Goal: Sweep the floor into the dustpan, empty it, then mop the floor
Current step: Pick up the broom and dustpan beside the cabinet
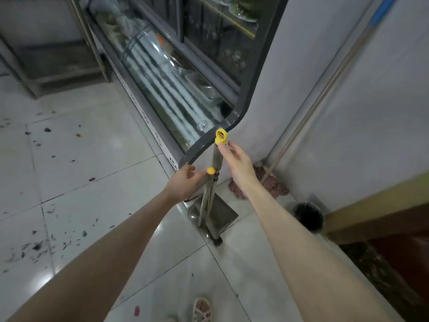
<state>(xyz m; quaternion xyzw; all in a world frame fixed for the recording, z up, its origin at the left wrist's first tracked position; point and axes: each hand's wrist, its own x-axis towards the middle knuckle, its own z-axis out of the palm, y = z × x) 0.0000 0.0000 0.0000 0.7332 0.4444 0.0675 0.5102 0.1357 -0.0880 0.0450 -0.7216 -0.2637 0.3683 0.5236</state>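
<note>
Fingers [197, 175] of left hand [185, 183] hung loosely spread beside the short handle [210, 171], under its yellow knob. Right hand [239, 165], unclosed, touched fingertips to the tall handle [217, 158] below its cap. Dustpan [220, 213] stood on floor [92, 170] beneath.

The broom [217, 241] and grey metal dustpan [224, 212] stand upright together (2 yellow-capped handles). At 2 o'clock of them, the reddish string mop [272, 185] leans in the corner. Dark litter [37, 246] lies at 9 o'clock.
</note>
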